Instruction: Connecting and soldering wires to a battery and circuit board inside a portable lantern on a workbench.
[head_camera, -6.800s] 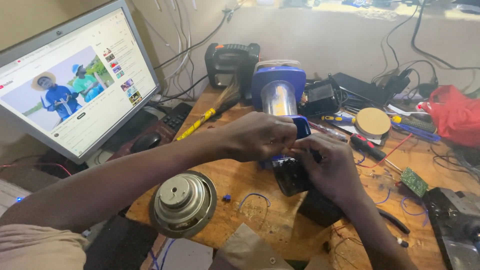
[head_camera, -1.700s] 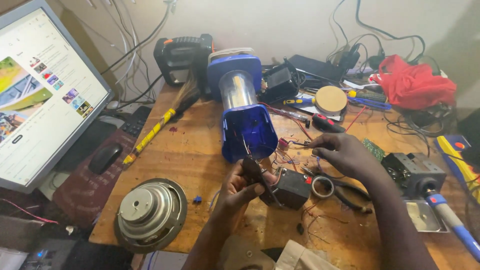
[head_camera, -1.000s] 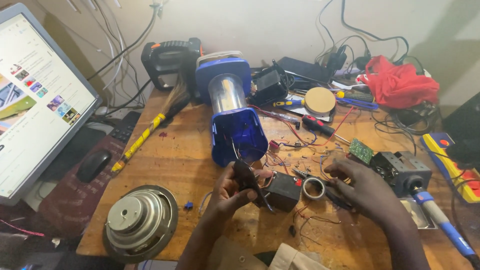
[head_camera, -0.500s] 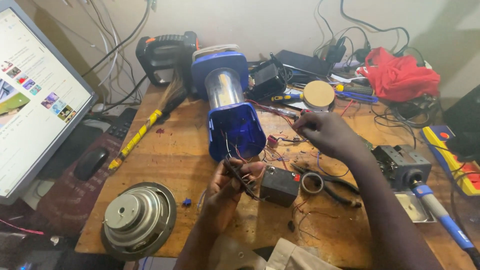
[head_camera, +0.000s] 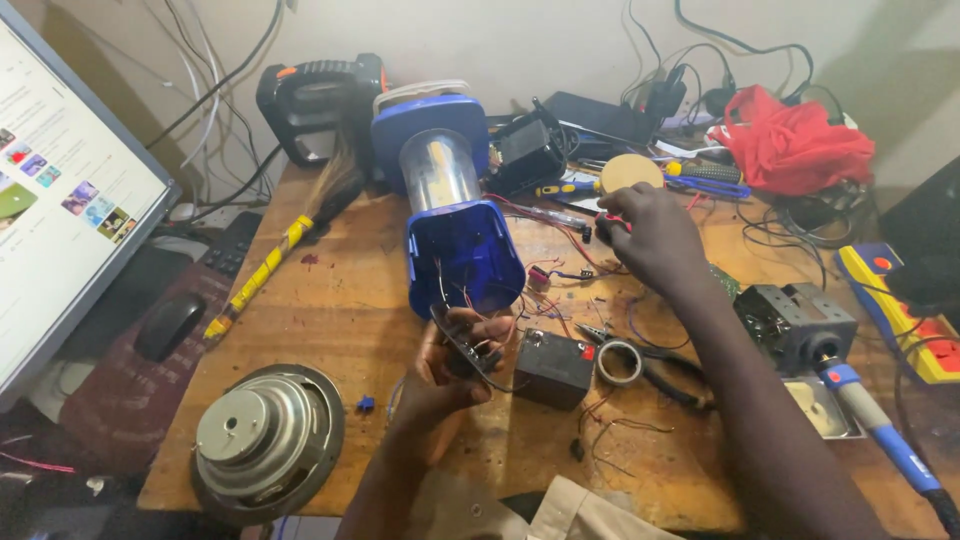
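Note:
My left hand (head_camera: 450, 365) holds a small dark circuit board (head_camera: 462, 345) near the table's front. Thin red and black wires join it to the open base of a blue lantern (head_camera: 455, 215) that lies on its side just behind. My right hand (head_camera: 648, 235) reaches over the middle of the wooden table (head_camera: 340, 310). Its fingers curl over the red-and-black handle of a screwdriver (head_camera: 607, 224), most of which the hand hides. A small black battery (head_camera: 553, 367) sits to the right of my left hand.
A tape roll (head_camera: 620, 362) and pliers (head_camera: 668, 380) lie by the battery. A loose speaker (head_camera: 268, 440) sits front left, beside a monitor (head_camera: 60, 220) and a mouse (head_camera: 170, 325). Right: metal box (head_camera: 795, 320), blue soldering iron (head_camera: 880, 430), yellow power strip (head_camera: 900, 310), red cloth (head_camera: 790, 140). Cables crowd the back.
My right hand went from the tape roll and pliers up to the screwdriver behind them and closed over its handle. My left hand kept holding the circuit board.

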